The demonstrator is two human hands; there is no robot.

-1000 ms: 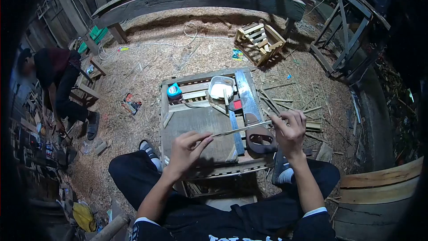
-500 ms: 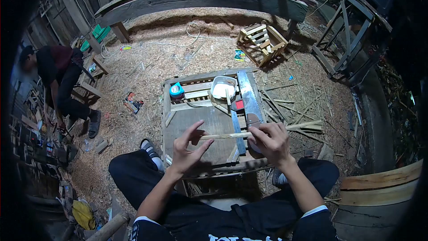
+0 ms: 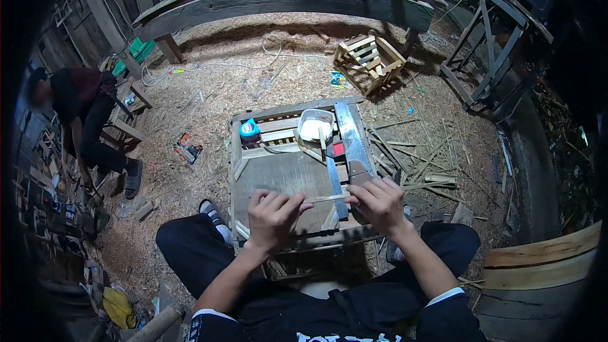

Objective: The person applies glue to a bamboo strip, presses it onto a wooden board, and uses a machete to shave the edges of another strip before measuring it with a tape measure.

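A thin wooden strip (image 3: 326, 198) is held level between my hands, above a low wooden work table (image 3: 275, 174). My left hand (image 3: 273, 218) is closed around its left end, and my right hand (image 3: 380, 206) pinches the other end. Under the strip lies a narrow metal strip (image 3: 336, 183), perhaps a ruler. A handsaw (image 3: 352, 133) rests along the table's right side, its handle partly behind my right hand. At the far edge stand a teal tape measure (image 3: 249, 130) and a white tub (image 3: 315, 124) of white stuff with a stick in it.
Thin offcuts (image 3: 421, 164) litter the ground on the right. A slatted wooden crate (image 3: 370, 63) sits beyond the table, before a long heavy bench (image 3: 285, 1). At left, another person (image 3: 92, 120) bends over. Boards (image 3: 541, 259) lie at lower right.
My left hand, open with its fingers spread at the strip's left end before, has turned and closed around it. My right hand, still pinching the strip, has shifted slightly left.
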